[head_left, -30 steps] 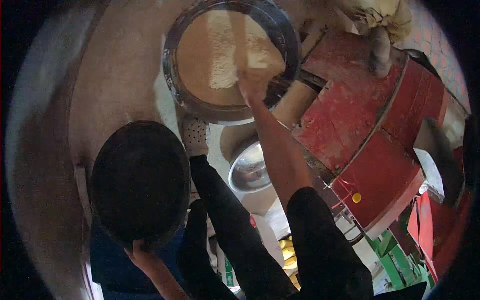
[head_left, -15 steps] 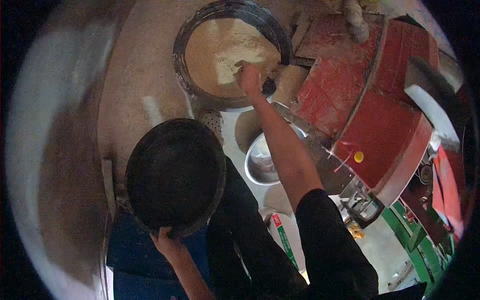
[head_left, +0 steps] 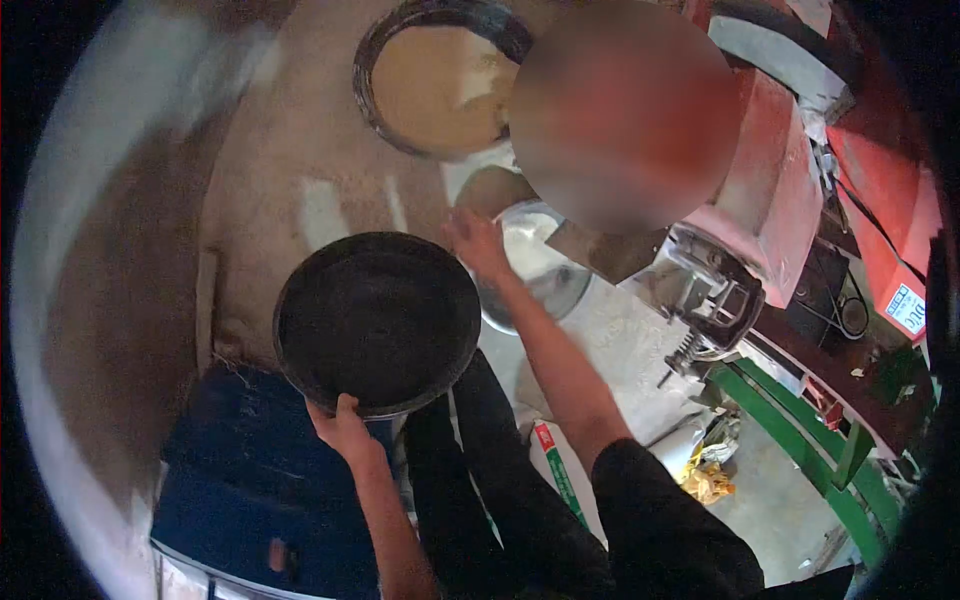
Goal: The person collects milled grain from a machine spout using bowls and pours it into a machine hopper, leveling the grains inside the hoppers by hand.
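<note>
My left hand (head_left: 345, 428) grips the near rim of a round, dark, shallow pan (head_left: 380, 325), thumb over the edge. The pan's inside faces up and looks dark and bare. Just beyond its upper right rim is my right hand (head_left: 478, 243), fingers slightly blurred and apart, with nothing visible in them. A shiny metal bowl (head_left: 575, 290) holding pale material sits beside and partly behind that hand. Farther away, a large black-rimmed tub (head_left: 366, 95) contains tan powder (head_left: 430, 85) with a lighter patch.
Red machinery (head_left: 765, 150) with a metal mechanism (head_left: 715, 295) stands at the right, partly covered by a blurred patch. A green slatted frame (head_left: 800, 430) is at lower right. A blue surface (head_left: 260, 470) lies at lower left. A white-and-green sack (head_left: 563, 475) rests by my legs.
My right hand has left the powder in the tub and come back beside the pan. The pan has shifted slightly right in view, still in my left hand. The view has turned.
</note>
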The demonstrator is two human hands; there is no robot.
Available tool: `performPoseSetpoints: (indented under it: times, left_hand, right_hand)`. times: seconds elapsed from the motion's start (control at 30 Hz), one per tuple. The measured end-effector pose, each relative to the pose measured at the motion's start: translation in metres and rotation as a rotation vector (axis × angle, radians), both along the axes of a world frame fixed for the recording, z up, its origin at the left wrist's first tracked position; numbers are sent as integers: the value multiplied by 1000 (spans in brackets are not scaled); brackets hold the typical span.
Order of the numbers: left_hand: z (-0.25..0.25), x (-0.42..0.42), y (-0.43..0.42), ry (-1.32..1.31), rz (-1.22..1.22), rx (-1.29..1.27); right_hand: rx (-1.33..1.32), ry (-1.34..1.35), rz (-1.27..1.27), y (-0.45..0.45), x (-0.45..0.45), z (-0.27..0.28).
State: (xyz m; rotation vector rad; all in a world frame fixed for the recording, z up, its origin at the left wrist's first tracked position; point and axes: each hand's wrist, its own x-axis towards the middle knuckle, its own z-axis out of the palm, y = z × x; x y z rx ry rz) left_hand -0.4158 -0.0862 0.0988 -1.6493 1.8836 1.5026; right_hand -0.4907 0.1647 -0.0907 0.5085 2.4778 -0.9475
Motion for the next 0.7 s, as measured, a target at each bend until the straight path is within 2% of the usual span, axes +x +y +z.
performPoseSetpoints:
  times: [0.07, 0.1, 0.13, 0.2, 0.27, 0.33, 0.4, 0.47, 0.5, 0.57, 0.6, 0.67, 0.7]
  left_hand:
    - [-11, 29, 6, 126, -55, -23]
    - [-21, 45, 8, 121, -39, -26]
    - [-33, 63, 9, 179, -125, -42]
    - [-46, 98, 19, 201, -202, -66]
    - [-65, 93, 42, 147, -448, -32]
    - [-69, 106, 72, 10, -602, 9]
    - [-106, 112, 99, 128, -810, 7]
    - [-149, 117, 123, 92, -938, 19]
    - [-165, 113, 133, 91, -940, 24]
    - [-196, 106, 150, 85, -797, 367]
    - [-226, 111, 154, 83, -798, 372]
    - [-335, 148, 155, -40, -672, 190]
    - [-348, 151, 156, -133, -619, 257]
  right_hand:
    - [-76, 158, -253, -12, 65, 3]
    - [-77, 34, -353, -14, 109, 5]
    - [-74, -91, -451, -9, 153, 2]
    - [-640, -210, -677, 13, 240, -25]
    - [-1090, -668, -1123, 28, 284, -21]
    - [-1030, -742, -1130, 37, 348, 1]
    - [-977, -817, -1123, 52, 392, -4]
    - [-1049, -630, -1335, 70, 423, -27]
    - [-1045, -628, -1339, 80, 442, -46]
    - [-834, -528, -1405, 100, 477, -81]
    - [-829, -526, -1409, 109, 480, -88]
    - [-857, -188, -1565, 135, 472, -99]
    - [-844, -181, -1564, 142, 456, -92]
